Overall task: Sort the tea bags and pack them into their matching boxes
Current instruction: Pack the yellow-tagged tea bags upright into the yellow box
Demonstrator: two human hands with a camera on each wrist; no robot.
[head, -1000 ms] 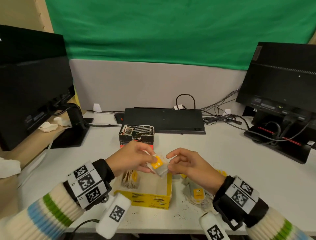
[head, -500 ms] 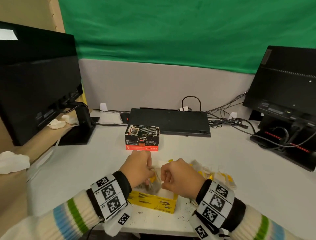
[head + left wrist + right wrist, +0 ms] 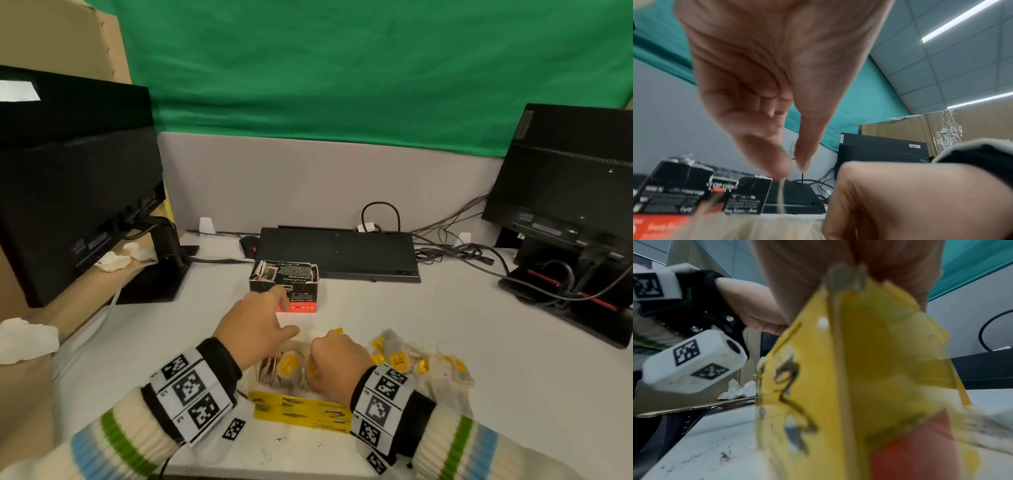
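Grips point(image 3: 337, 365) over white desk point(image 3: 445, 428), green backdrop point(image 3: 342, 68)

Even ceiling-strip light, soft shadows; edges bowed — wrist close-ups motion-blurred

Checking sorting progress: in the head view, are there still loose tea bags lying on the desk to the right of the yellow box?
Yes, a pile of loose tea bags lies on the desk right of the yellow box.
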